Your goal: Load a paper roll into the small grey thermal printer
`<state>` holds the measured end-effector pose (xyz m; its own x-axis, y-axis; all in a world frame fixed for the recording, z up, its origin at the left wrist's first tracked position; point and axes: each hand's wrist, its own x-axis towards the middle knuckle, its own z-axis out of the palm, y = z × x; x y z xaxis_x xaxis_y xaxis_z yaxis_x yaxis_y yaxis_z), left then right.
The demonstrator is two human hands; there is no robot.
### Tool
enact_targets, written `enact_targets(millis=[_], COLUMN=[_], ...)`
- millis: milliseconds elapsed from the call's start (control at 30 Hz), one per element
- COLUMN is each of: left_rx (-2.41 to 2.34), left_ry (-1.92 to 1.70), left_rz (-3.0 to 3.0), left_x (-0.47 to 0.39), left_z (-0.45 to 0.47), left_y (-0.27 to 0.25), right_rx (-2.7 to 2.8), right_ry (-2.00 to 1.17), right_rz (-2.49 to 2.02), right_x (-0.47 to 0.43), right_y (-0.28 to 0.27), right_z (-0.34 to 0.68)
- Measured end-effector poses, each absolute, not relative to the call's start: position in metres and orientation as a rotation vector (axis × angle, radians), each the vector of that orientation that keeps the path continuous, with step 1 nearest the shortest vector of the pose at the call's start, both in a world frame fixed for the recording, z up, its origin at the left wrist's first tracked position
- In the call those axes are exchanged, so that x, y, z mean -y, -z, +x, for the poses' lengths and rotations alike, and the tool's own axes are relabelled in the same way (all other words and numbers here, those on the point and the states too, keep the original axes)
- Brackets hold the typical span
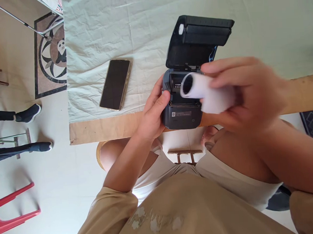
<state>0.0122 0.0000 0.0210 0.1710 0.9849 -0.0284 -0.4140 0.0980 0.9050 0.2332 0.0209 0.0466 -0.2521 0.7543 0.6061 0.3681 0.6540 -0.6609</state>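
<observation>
Head view, seen from my remote station. I have the left hand (154, 112) closed around the left side of a dark handheld printer (182, 121), the thumb lying on its upper rim beside the compartment. The printer sits at the table's near edge; whether it rests there or is lifted I cannot tell. Its lid (177, 54) stands raised at the far side, exposing the dark compartment (176, 81). With the right hand (255, 86), blurred, I hold a white paper roll (219, 95) between thumb and fingers. The roll is tilted, its dark hollow core toward the left, a loose flap of paper hanging below. It overlaps the right part of the compartment from my viewpoint; contact between the two I cannot determine. To the left of the printer, well apart from the roll, a phone (115, 84) lies screen up on the pale green cloth (98, 32). Bare wood (106, 128) borders the cloth along the near edge. At far left, I note another person's dark shoes (29, 113) and a red stool (15, 219) on the floor.
</observation>
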Motion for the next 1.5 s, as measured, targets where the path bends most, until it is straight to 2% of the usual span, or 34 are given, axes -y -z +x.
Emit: enact_targets(millis=[133, 233, 467, 833, 1000, 1267, 1500], left_rx=[-0.802, -0.766, -0.736, -0.697, -0.883, -0.856, -0.809], left_ry=[-1.231, -1.225, -1.223, -1.206, -1.171, -1.154, -1.141], left_rz=[0.91, 0.9, 0.904, 1.074, 1.032, 1.077, 1.15], left_x=[0.001, 0.001, 0.002, -0.005, -0.001, 0.0, -0.009], left_z=[0.012, 0.012, 0.013, 0.003, 0.002, 0.0, -0.004], left_y=[-0.021, -0.02, -0.022, -0.003, -0.005, -0.003, 0.017], right_rx=[1.966, 1.981, 2.033, 2.015, 2.077, 1.878, 2.024], right_ry=[-0.042, 0.088, -0.084, -0.06, -0.094, -0.386, -0.188], right_rz=[-0.782, -0.825, -0.872, -0.673, -0.562, -1.067, -0.778], right_x=[-0.031, -0.036, -0.036, -0.009, -0.014, -0.036, -0.038], right_y=[-0.047, -0.047, -0.043, -0.045, -0.047, -0.074, -0.057], right_z=[0.215, 0.213, 0.218, 0.21, 0.216, 0.235, 0.234])
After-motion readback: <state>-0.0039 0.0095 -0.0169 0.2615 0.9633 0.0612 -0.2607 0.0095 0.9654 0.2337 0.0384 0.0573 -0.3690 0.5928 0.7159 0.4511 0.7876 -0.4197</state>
